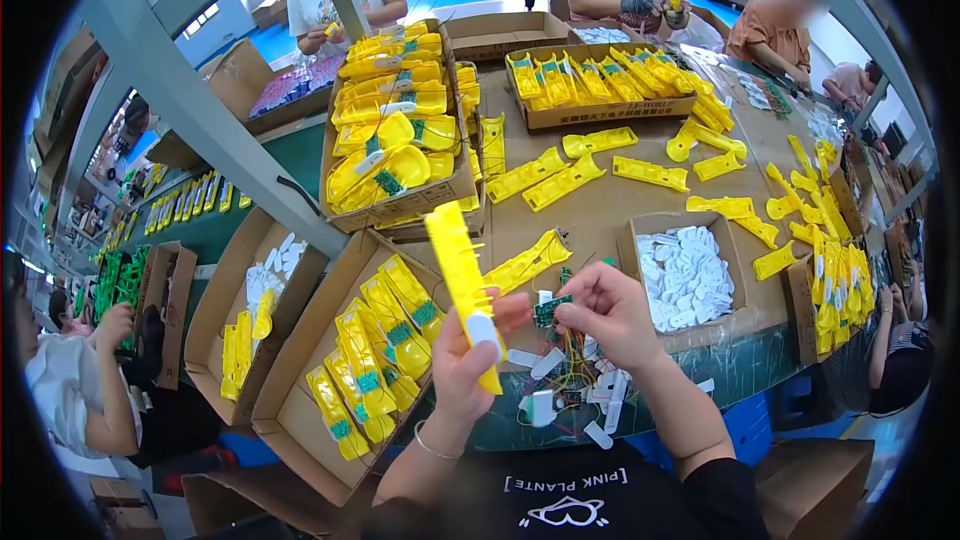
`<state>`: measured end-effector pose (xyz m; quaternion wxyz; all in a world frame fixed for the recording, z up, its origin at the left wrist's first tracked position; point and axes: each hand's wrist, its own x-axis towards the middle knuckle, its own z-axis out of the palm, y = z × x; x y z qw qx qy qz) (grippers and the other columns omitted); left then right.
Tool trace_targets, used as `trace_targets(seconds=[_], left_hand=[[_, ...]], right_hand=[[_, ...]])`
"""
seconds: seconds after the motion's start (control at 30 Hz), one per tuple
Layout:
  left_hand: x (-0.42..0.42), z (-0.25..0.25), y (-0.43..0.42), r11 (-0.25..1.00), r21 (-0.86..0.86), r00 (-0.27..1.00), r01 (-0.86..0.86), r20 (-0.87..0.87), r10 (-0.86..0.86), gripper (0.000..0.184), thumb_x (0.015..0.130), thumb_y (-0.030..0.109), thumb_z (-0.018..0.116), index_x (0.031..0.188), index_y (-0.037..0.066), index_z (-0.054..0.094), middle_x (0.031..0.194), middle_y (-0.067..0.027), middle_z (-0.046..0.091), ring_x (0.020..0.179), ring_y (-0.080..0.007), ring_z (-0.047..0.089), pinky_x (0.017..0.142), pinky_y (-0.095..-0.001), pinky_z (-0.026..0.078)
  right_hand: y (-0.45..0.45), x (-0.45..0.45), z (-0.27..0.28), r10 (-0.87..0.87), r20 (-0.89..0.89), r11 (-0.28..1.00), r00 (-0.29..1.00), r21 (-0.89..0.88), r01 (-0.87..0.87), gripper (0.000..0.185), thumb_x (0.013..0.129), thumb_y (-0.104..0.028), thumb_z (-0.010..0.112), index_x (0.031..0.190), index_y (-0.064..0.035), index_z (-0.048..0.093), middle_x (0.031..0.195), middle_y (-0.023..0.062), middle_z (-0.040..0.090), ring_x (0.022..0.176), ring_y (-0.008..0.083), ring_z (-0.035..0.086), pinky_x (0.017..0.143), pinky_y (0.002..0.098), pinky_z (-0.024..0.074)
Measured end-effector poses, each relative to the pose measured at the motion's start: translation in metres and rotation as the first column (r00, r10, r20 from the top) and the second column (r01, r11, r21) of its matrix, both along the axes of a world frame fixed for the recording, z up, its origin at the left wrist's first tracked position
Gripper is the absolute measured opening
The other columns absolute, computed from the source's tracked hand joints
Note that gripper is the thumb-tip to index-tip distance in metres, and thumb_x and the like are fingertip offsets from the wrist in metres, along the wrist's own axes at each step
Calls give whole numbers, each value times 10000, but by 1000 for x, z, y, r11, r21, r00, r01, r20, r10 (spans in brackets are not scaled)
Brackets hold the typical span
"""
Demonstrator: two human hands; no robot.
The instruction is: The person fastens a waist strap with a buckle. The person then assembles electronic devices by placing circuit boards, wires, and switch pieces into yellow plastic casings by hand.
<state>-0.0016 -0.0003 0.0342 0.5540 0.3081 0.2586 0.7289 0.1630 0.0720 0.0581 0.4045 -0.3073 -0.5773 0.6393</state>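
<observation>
My left hand (462,380) is closed around a long yellow plastic shell (452,252), held upright and tilted. A white oval piece (482,327) sits on the shell near my thumb. Between the fingertips of my right hand (618,312) is a small green circuit board (546,313), close to the shell's right side. Thin coloured wires hang below the board. Under my hands, white plastic pieces (548,364) and tangled wires lie at the table's near edge. Another yellow shell (530,258) rests on the table just beyond my hands.
A carton of white oval pieces (690,275) stands to the right. On the left, a carton (283,410) holds yellow shells with green boards. Filled cartons (600,115) and loose shells (650,173) lie farther back. A grey metal post (215,105) rises at left. Several people work around the table.
</observation>
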Motion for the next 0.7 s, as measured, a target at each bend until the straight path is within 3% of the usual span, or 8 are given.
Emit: trace_targets(seconds=[0.13, 0.2, 0.33, 0.4, 0.43, 0.47, 0.53, 0.7], left_hand=[[11, 2, -4, 999, 5, 998, 51, -43, -50, 522, 744, 78, 590, 1207, -27, 374, 1162, -229, 506, 1065, -294, 514, 949, -398, 379], [19, 6, -7, 997, -32, 991, -75, -114, 71, 575, 750, 207, 623, 1218, -15, 373, 1112, -229, 537, 1066, -295, 515, 931, -418, 384], [15, 0, -9, 994, -38, 979, -104, -182, 96, 590, 774, 249, 604, 1236, -14, 348, 1085, -191, 552, 1028, -263, 528, 902, -398, 404], [-3, -2, -8, 988, -141, 997, 67, -33, -73, 615, 796, 288, 572, 1266, -16, 317, 1080, -142, 542, 1011, -221, 520, 878, -377, 416], [-9, -12, -5, 982, -107, 981, 157, 128, -143, 498, 843, 199, 487, 1262, -17, 327, 1063, -143, 519, 935, -238, 538, 877, -372, 424], [-11, -20, -5, 981, -115, 983, 155, 117, -142, 498, 843, 199, 487, 1262, -17, 327, 1063, -143, 519, 935, -238, 538, 877, -372, 424], [-9, -29, -8, 966, -88, 925, 245, 320, -206, 502, 861, 251, 488, 1263, -8, 335, 1107, -134, 507, 995, -223, 518, 894, -359, 407], [-3, -31, -16, 965, -126, 960, 231, 188, -206, 492, 883, 299, 459, 1266, 14, 341, 1152, -115, 491, 1029, -204, 513, 842, -303, 435]], right_hand=[[-7, -4, -10, -95, 57, 994, 994, 66, 91, 143, 779, 8, 610, 856, -11, 492, 710, 26, 555, 611, 56, 561, 541, 180, 450], [-7, -7, -17, -145, 86, 983, 986, 122, 134, 144, 777, 5, 614, 850, -13, 491, 707, 22, 550, 603, 53, 554, 535, 178, 443], [-11, -8, -18, -186, 123, 966, 975, 204, 158, 155, 773, -12, 628, 852, -18, 494, 702, 9, 539, 577, 45, 530, 515, 170, 419], [-18, -10, -6, -130, 62, 986, 990, 117, 122, 157, 771, -16, 630, 861, -18, 501, 687, 4, 537, 567, 42, 522, 506, 169, 413], [-23, -13, -1, -83, -4, 996, 997, 30, 83, 161, 769, -21, 633, 871, -18, 509, 671, 0, 534, 556, 38, 514, 497, 169, 407], [-26, -17, 3, -82, -15, 996, 997, 22, 82, 161, 769, -21, 633, 871, -18, 509, 671, 0, 534, 556, 38, 514, 497, 169, 407], [-32, -24, 6, -85, 177, 979, 981, 197, 50, 168, 758, -16, 636, 885, -19, 526, 634, -7, 531, 535, 32, 498, 480, 172, 398], [-40, -38, 5, -153, 220, 935, 963, 348, 69, 151, 728, -53, 667, 819, -7, 555, 599, 16, 523, 498, 56, 498, 468, 196, 410]])
